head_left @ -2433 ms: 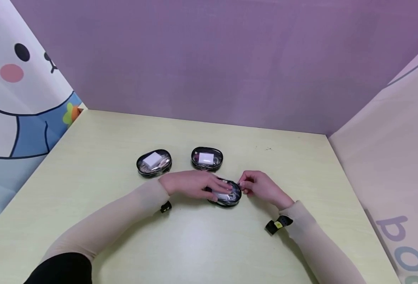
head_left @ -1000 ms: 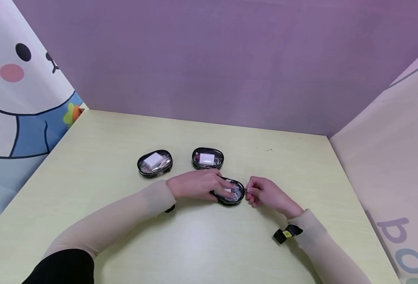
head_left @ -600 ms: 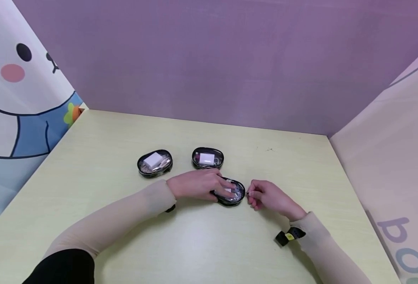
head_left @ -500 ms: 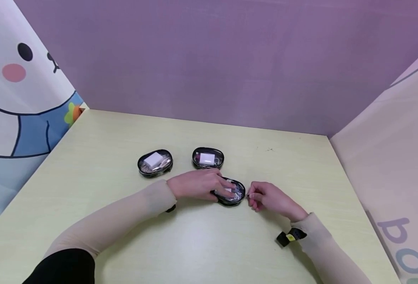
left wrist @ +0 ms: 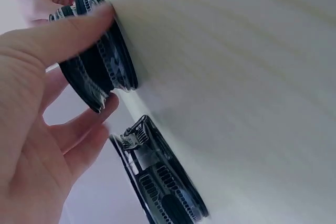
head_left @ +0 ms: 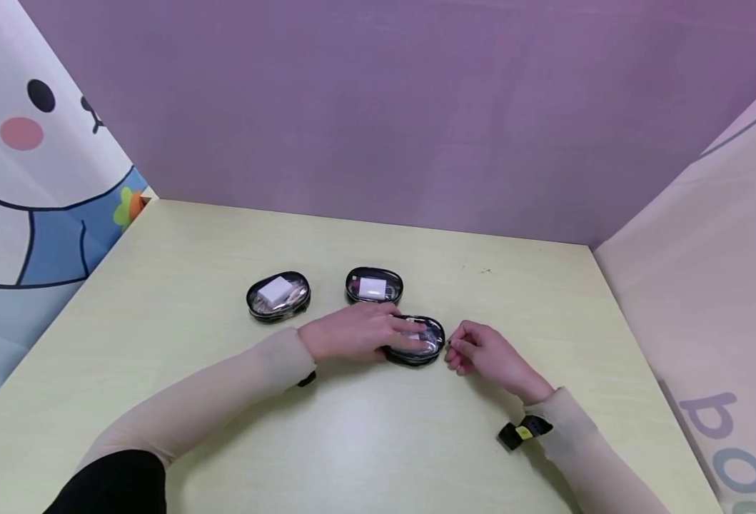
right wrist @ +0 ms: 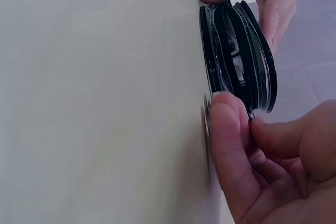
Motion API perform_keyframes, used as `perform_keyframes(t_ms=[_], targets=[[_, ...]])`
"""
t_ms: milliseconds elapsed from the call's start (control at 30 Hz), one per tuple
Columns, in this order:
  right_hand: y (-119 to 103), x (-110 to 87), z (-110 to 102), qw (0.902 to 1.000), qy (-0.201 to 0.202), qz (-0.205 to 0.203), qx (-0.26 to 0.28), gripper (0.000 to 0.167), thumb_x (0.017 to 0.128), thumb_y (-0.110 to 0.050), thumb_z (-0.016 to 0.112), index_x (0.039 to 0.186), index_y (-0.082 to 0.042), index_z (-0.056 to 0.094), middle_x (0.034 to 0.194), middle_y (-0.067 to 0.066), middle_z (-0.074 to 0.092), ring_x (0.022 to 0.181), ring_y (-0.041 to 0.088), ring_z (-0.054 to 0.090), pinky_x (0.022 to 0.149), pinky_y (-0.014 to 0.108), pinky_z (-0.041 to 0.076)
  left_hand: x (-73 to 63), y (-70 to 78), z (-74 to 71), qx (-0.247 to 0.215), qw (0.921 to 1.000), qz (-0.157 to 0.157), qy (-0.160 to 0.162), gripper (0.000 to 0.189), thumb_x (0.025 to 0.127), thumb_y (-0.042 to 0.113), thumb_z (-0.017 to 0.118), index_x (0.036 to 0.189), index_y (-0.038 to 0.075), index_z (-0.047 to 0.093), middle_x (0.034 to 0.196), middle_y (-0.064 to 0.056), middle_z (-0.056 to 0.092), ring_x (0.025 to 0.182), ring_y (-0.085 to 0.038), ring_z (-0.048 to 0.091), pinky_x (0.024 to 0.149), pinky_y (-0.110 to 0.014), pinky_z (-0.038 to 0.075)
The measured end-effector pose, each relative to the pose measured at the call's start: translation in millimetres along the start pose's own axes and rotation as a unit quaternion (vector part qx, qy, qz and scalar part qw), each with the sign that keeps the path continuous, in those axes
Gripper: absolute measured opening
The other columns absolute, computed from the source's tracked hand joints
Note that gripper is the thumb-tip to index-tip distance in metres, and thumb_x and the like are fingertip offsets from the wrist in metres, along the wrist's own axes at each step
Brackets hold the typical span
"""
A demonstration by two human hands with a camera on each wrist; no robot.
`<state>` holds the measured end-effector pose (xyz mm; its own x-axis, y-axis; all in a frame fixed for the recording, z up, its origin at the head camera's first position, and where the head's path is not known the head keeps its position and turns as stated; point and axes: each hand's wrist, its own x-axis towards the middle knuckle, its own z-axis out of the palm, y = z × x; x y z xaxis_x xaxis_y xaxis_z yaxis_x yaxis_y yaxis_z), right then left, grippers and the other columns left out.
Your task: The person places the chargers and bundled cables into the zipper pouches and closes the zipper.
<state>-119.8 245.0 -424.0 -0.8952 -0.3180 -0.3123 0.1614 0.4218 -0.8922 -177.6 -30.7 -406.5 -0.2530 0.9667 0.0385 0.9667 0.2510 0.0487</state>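
In the head view an oval clear pouch with black trim (head_left: 425, 351) lies on the table between both hands. My left hand (head_left: 355, 332) holds it, its fingers over the top. The left wrist view shows the thumb (left wrist: 79, 32) across one side of the pouch (left wrist: 97, 59) and other fingers on the opposite side. At the pouch's right end my right hand (head_left: 487, 357) pinches a small zipper pull (right wrist: 251, 115) between thumb and index finger, plainest in the right wrist view. Contents of the held pouch are mostly covered by the left hand.
Two similar black-trimmed pouches lie farther back: a left pouch (head_left: 297, 294) and a middle pouch (head_left: 390, 287), each with a white rectangular item inside. The middle one is close behind my left hand. A purple wall (head_left: 378, 128) rises along the table's (head_left: 378, 442) far edge.
Since the oldest frame, the held pouch and both hands have shifted slightly right. In the last half second the pouch has moved a little away from me. The two back pouches stay put.
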Motion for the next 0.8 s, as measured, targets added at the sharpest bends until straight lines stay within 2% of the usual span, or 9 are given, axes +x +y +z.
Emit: perform_keyframes(t_ms=[133, 200, 267, 367, 500, 633, 800], targets=[[0.6, 7.9, -0.8, 0.9989, 0.033, 0.014, 0.030, 0.013, 0.104, 0.002, 0.042, 0.103, 0.009, 0.053, 0.091, 0.020, 0.065, 0.078, 0.025, 0.067, 0.069, 0.037, 0.059, -0.3, -0.5, 1.0, 0.017, 0.9999, -0.003, -0.001, 0.069, 0.091, 0.000, 0.066, 0.146, 0.037, 0.050, 0.154, 0.009, 0.042, 0.104, -0.016, 0.055, 0.081, -0.033, 0.050], [-0.5, 12.0, -1.4, 0.9980, 0.046, 0.023, 0.038, 0.013, 0.104, 0.002, 0.042, 0.104, 0.008, 0.054, 0.091, 0.020, 0.065, 0.078, 0.025, 0.068, 0.068, 0.037, 0.059, 0.1, -1.3, 1.2, 0.024, 0.9997, 0.003, 0.004, 0.066, 0.092, -0.003, 0.062, 0.145, 0.036, 0.053, 0.153, 0.009, 0.044, 0.103, -0.015, 0.055, 0.081, -0.032, 0.050], [-1.8, 16.0, -1.8, 0.9976, 0.054, 0.028, 0.035, 0.014, 0.104, 0.001, 0.043, 0.105, 0.008, 0.055, 0.091, 0.019, 0.066, 0.077, 0.024, 0.068, 0.068, 0.036, 0.059, 1.1, -2.3, 1.8, 0.034, 0.9993, 0.010, 0.015, 0.062, 0.094, -0.001, 0.061, 0.143, 0.036, 0.055, 0.151, 0.010, 0.046, 0.105, -0.015, 0.054, 0.083, -0.032, 0.049], [-3.6, 21.4, -1.8, 0.9974, 0.060, 0.033, 0.024, 0.015, 0.104, 0.000, 0.045, 0.105, 0.008, 0.057, 0.090, 0.018, 0.066, 0.076, 0.024, 0.068, 0.068, 0.036, 0.059, 2.3, -3.4, 2.0, 0.046, 0.9982, 0.026, 0.028, 0.060, 0.094, -0.001, 0.061, 0.142, 0.036, 0.057, 0.150, 0.011, 0.047, 0.120, -0.017, 0.051, 0.094, -0.034, 0.046], [-4.2, 25.6, -1.9, 0.9979, 0.055, 0.033, 0.013, 0.015, 0.104, -0.001, 0.046, 0.104, 0.008, 0.057, 0.087, 0.017, 0.066, 0.074, 0.023, 0.067, 0.067, 0.035, 0.059, 2.4, -3.3, 2.4, 0.037, 0.9982, 0.044, 0.018, 0.058, 0.097, 0.001, 0.060, 0.144, 0.035, 0.054, 0.153, 0.012, 0.043, 0.138, -0.016, 0.042, 0.109, -0.035, 0.038], [-3.6, 25.0, -2.6, 0.9986, 0.041, 0.029, 0.017, 0.012, 0.103, 0.001, 0.046, 0.102, 0.009, 0.056, 0.085, 0.018, 0.065, 0.072, 0.023, 0.066, 0.067, 0.035, 0.059, 2.2, -1.5, 1.7, 0.034, 0.9988, 0.034, -0.003, 0.056, 0.100, 0.004, 0.055, 0.147, 0.034, 0.050, 0.154, 0.013, 0.040, 0.139, -0.014, 0.040, 0.108, -0.033, 0.039], [-2.9, 19.7, -3.7, 0.9995, 0.027, 0.015, 0.007, 0.012, 0.103, 0.002, 0.046, 0.100, 0.009, 0.056, 0.085, 0.017, 0.066, 0.072, 0.024, 0.067, 0.066, 0.035, 0.059, 3.5, 0.3, 0.3, 0.028, 0.9994, 0.019, -0.003, 0.057, 0.098, 0.004, 0.059, 0.146, 0.034, 0.051, 0.152, 0.014, 0.042, 0.136, -0.013, 0.044, 0.099, -0.031, 0.046]])
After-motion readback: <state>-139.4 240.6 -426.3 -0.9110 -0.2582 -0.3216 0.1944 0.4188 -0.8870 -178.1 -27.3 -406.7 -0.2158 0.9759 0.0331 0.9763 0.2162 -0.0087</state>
